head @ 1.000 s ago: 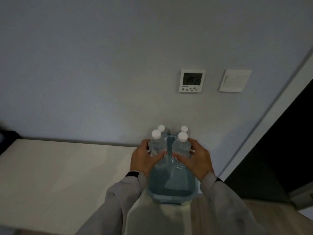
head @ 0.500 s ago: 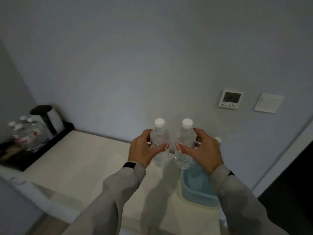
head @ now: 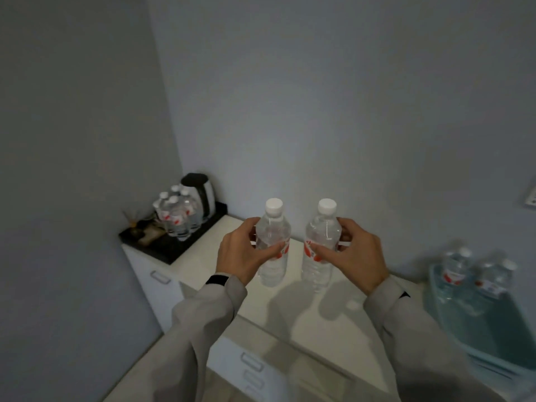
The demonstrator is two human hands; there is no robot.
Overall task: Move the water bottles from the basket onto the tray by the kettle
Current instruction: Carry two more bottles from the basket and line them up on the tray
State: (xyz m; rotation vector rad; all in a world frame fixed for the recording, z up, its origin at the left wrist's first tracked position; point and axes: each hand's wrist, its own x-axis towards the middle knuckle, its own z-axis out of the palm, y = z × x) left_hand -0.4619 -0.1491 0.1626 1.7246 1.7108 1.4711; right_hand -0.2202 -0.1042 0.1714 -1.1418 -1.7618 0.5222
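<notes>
Two water bottles are in the air above the white counter, upright: the left bottle wrapped in the left hand, the right bottle pinched in the right hand. Two more remain in the blue basket at right. Several bottles already stand on the black tray beside the kettle, so the task looks more than half done.

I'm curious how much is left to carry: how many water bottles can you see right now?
8, possibly more hidden: one in the left hand, one in the right hand, two in the blue basket, four caps showing on the black tray beside the kettle.
</notes>
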